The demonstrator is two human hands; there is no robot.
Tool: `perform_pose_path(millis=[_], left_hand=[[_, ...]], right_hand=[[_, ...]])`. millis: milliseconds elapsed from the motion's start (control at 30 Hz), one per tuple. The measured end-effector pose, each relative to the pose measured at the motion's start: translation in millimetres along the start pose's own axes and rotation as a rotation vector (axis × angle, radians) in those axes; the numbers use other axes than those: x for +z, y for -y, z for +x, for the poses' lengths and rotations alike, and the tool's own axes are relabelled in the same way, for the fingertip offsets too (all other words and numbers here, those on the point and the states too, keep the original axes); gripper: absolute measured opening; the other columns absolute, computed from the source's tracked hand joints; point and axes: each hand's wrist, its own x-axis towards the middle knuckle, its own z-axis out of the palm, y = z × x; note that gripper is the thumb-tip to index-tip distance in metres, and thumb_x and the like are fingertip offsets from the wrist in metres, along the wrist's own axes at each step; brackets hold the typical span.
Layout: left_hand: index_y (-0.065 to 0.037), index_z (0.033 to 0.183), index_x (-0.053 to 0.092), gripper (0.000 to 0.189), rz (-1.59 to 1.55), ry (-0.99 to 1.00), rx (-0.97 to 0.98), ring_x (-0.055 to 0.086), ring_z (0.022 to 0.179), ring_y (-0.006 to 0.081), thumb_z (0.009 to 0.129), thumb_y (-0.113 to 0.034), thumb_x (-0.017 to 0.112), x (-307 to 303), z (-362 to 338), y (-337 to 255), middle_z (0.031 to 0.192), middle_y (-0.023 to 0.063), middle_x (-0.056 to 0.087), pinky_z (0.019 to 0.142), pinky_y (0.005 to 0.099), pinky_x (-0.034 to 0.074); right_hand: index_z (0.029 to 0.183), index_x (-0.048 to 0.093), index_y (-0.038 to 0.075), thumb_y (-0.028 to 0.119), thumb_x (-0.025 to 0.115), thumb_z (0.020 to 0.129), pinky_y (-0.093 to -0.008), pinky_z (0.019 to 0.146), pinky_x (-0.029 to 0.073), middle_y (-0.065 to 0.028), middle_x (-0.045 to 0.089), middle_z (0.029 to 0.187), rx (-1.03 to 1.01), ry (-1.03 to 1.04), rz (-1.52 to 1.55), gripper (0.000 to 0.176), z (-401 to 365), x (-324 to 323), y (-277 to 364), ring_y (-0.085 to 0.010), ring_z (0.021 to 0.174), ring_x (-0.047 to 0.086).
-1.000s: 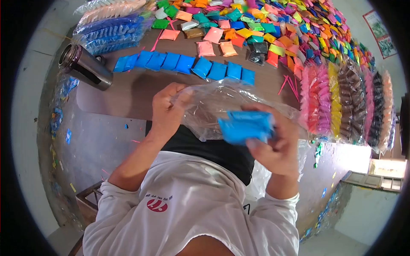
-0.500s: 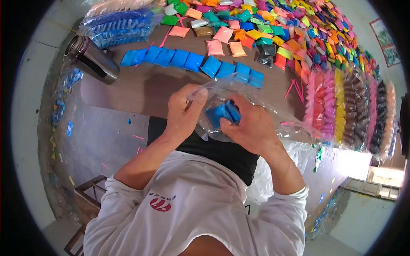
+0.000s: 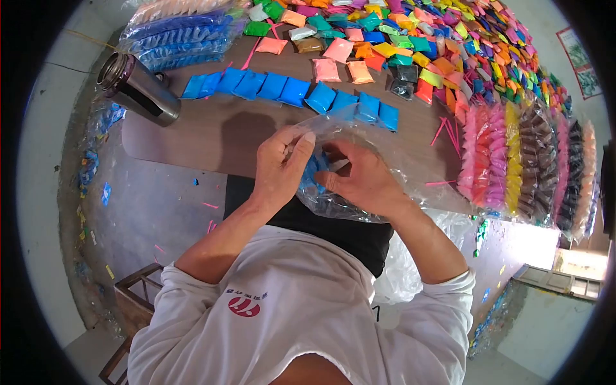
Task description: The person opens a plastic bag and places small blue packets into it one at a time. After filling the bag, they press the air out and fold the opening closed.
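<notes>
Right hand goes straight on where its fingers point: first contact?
Likely the blue packets inside the clear plastic bag, right in front of the right hand; the left hand looks next in line, but depth there is unclear.

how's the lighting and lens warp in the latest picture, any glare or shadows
Head view: strong fisheye curving, black corners; head view: blown-out white glare at lower right; head view: dark shadow on the flat brown tabletop beside the left hand; head view: glints on the clear plastic bag.
</notes>
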Motion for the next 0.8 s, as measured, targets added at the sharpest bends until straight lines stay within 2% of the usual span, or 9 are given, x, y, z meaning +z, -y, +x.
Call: perform_pose_path(millis=[67, 167, 267, 367, 467, 567, 667, 800], left_hand=[[0.004, 0.101, 0.066, 0.023, -0.024, -0.004, -0.024, 0.045, 0.069, 0.0046, 0.094, -0.017, 0.06, 0.1, 0.5, -2.8, 0.077, -0.0017, 0.056, 0.06, 0.023, 0.039], [0.004, 0.099, 0.066, 0.023, -0.074, -0.027, -0.012, 0.045, 0.069, 0.0054, 0.094, -0.017, 0.06, 1.6, 0.5, 1.3, 0.077, -0.0013, 0.057, 0.061, 0.0237, 0.039], [0.003, 0.097, 0.066, 0.023, -0.053, -0.025, 0.009, 0.047, 0.069, 0.0061, 0.093, -0.019, 0.06, 0.6, 0.2, 7.6, 0.078, 0.0005, 0.059, 0.062, 0.024, 0.04], [0.003, 0.094, 0.065, 0.024, -0.071, -0.026, -0.017, 0.048, 0.07, 0.0065, 0.094, -0.021, 0.06, -1.8, 0.8, 9.7, 0.079, 0.0019, 0.06, 0.062, 0.0242, 0.041], [0.001, 0.096, 0.066, 0.024, -0.012, 0.002, 0.005, 0.058, 0.078, 0.0085, 0.097, -0.02, 0.056, -9.2, 2.4, 9.9, 0.085, 0.0024, 0.064, 0.072, 0.0239, 0.048], [0.001, 0.097, 0.066, 0.024, -0.048, -0.007, -0.008, 0.058, 0.078, 0.0085, 0.098, -0.02, 0.055, -8.6, 3.9, 7.7, 0.085, 0.0023, 0.064, 0.073, 0.0244, 0.047], [0.003, 0.095, 0.065, 0.024, -0.174, -0.075, -0.007, 0.055, 0.075, 0.0078, 0.094, -0.021, 0.058, -8.1, 4.2, 10.5, 0.08, 0.0031, 0.063, 0.066, 0.0244, 0.044], [0.003, 0.095, 0.066, 0.025, -0.103, -0.052, -0.022, 0.055, 0.076, 0.0068, 0.094, -0.021, 0.058, -17.2, 6.0, 11.5, 0.082, 0.0019, 0.063, 0.067, 0.0235, 0.044]], right_hand=[[0.116, 0.058, -0.001, 0.023, 0.073, 0.075, -0.0381, 0.086, 0.05, -0.0196, 0.066, 0.103, -0.04, 0.081, 0.24, 0.049, 3.8, 2.3, -14.3, -0.0302, 0.096, 0.065], [0.113, 0.059, -0.002, 0.019, 0.074, 0.073, -0.0376, 0.085, 0.05, -0.0185, 0.066, 0.104, 0.021, 0.128, 0.328, 0.048, 0.4, -4.0, -1.6, -0.028, 0.094, 0.065], [0.114, 0.058, -0.003, 0.01, 0.074, 0.075, -0.0327, 0.081, 0.051, -0.0113, 0.066, 0.102, 0.016, 0.153, 0.054, 0.045, 7.9, -1.4, -7.8, -0.019, 0.094, 0.065], [0.111, 0.059, -0.003, 0.009, 0.073, 0.074, -0.0329, 0.081, 0.051, -0.012, 0.066, 0.098, 0.056, 0.173, 0.034, 0.041, 9.5, 3.7, -4.0, -0.0193, 0.093, 0.065], [0.107, 0.061, -0.003, 0.01, 0.073, 0.074, -0.033, 0.081, 0.051, -0.0127, 0.067, 0.094, 0.037, 0.141, -0.03, 0.038, 13.0, 7.4, 0.3, -0.0205, 0.09, 0.066], [0.103, 0.063, -0.003, 0.013, 0.073, 0.073, -0.0338, 0.08, 0.051, -0.0134, 0.068, 0.092, -0.045, 0.115, -0.11, 0.035, 20.3, 18.6, -8.8, -0.0218, 0.087, 0.066], [0.102, 0.064, -0.001, 0.015, 0.074, 0.073, -0.0347, 0.079, 0.052, -0.0138, 0.068, 0.092, -0.041, 0.114, -0.077, 0.035, 26.0, 16.0, -5.1, -0.0237, 0.086, 0.067], [0.104, 0.065, 0.0, 0.016, 0.072, 0.076, -0.0356, 0.079, 0.052, -0.0144, 0.068, 0.091, -0.051, 0.087, -0.117, 0.033, 29.1, 19.6, -5.3, -0.0248, 0.085, 0.066]])
